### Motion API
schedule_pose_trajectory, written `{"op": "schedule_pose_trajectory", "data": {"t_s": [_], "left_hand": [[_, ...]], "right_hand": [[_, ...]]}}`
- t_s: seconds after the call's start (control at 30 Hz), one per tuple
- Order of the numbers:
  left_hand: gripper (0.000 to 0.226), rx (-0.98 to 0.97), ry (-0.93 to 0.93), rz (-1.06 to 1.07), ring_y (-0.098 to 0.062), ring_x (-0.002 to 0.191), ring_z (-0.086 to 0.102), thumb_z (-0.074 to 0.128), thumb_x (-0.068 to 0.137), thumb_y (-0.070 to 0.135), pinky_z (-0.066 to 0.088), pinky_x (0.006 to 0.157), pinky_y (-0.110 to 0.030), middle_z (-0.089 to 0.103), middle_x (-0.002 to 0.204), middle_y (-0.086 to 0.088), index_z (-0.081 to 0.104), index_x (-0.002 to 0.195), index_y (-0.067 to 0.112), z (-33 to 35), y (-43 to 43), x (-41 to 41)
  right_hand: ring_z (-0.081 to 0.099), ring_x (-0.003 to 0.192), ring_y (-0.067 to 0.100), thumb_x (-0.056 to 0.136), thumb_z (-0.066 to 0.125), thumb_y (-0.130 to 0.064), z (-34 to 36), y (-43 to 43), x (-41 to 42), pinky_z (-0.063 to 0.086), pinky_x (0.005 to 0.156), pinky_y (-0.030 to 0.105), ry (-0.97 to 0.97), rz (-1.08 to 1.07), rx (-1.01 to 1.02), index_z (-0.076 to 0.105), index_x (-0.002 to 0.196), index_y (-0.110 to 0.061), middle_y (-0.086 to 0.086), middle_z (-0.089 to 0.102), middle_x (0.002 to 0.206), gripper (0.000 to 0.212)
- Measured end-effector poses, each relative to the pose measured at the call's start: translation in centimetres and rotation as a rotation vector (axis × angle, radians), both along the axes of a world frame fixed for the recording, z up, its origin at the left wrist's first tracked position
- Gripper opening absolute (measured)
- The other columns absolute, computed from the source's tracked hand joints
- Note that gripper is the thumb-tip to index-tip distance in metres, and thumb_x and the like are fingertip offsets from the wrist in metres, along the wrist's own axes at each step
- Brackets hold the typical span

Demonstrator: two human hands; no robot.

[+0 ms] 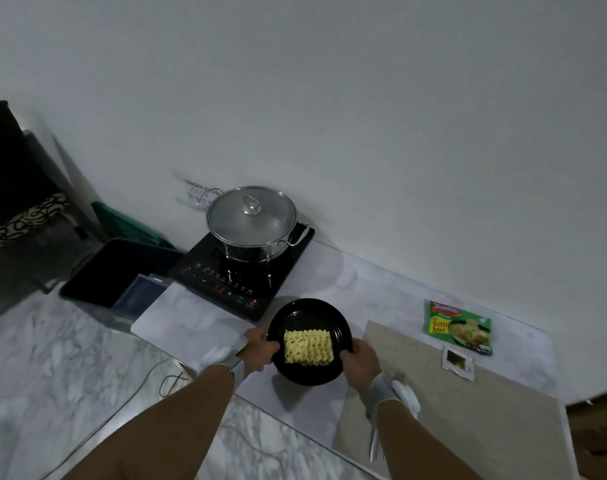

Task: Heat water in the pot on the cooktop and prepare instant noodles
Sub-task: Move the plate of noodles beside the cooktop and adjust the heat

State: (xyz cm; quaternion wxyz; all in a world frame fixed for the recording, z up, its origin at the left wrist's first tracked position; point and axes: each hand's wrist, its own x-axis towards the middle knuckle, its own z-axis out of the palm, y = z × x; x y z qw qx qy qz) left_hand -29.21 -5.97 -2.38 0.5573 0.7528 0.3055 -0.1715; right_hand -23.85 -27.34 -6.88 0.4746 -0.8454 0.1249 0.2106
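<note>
Plate: black plate (pixel 309 313) at the tabletop (pixel 381 282), just before the cooktop (pixel 239 289); lifted or resting, cannot tell.
Noodles: dry block (pixel 308 347) on the plate, long axis running hand to hand.
Pot: pot (pixel 252 244) on the cooktop, lid (pixel 251 216) on, beyond the plate and slightly left; left hand nearer.
Left hand: left hand (pixel 260 348) grips the plate's left rim.
Right hand: right hand (pixel 359 362) grips the right rim.
Next: likely one hand must let go to lift the lid.

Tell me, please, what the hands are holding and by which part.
The black plate carrying the noodle block: the left hand grips its left rim, the right hand its right rim.
</note>
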Motion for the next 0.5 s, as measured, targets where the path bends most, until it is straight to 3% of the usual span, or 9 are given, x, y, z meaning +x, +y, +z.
{"op": "schedule_pose_trajectory", "data": {"t_s": [0.1, 0.2, 0.33, 0.5], "left_hand": [[0.014, -0.021, 0.026, 0.023, -0.026, 0.069, 0.052, 0.054, 0.083, 0.003, 0.039, 0.056, -0.024, 0.057, 0.078, -0.017, 0.062, 0.094, 0.006, -0.7, 0.3, 0.2], [0.016, -0.036, 0.048, 0.04, -0.026, 0.07, 0.052, 0.055, 0.083, 0.005, 0.04, 0.06, -0.028, 0.057, 0.077, -0.017, 0.065, 0.096, 0.003, -1.3, 0.6, 0.2], [0.026, -0.054, 0.073, 0.052, -0.027, 0.072, 0.053, 0.055, 0.084, 0.006, 0.042, 0.061, -0.028, 0.06, 0.082, -0.016, 0.066, 0.107, 0.001, -2.0, 0.9, 0.4], [0.021, -0.054, 0.08, 0.057, -0.029, 0.083, 0.06, 0.055, 0.087, 0.009, 0.05, 0.07, -0.031, 0.068, 0.106, -0.024, 0.062, 0.106, 0.01, -2.5, 0.8, 0.9]], "right_hand": [[0.064, 0.09, 0.034, 0.086, 0.052, -0.002, -0.5, 0.5, 0.2, 0.052, 0.079, 0.042, 0.022, -0.007, 0.025, 0.063, 0.116, -0.003, 0.02, 0.067, 0.1, 0.032], [0.062, 0.108, 0.036, 0.09, 0.051, -0.006, -0.6, 0.7, 0.1, 0.049, 0.091, 0.042, 0.097, -0.052, 0.075, 0.028, 0.151, -0.008, 0.017, 0.066, 0.115, 0.065], [0.059, 0.108, 0.031, 0.09, 0.05, -0.007, -0.8, 0.7, 0.1, 0.047, 0.1, 0.044, 0.135, -0.041, 0.075, 0.016, 0.154, -0.011, 0.011, 0.066, 0.106, 0.073], [0.049, 0.13, 0.034, 0.094, 0.051, -0.006, -0.7, 0.9, -0.1, 0.042, 0.109, 0.049, 0.145, -0.061, 0.118, 0.016, 0.154, -0.012, 0.015, 0.047, 0.146, 0.07]]}}
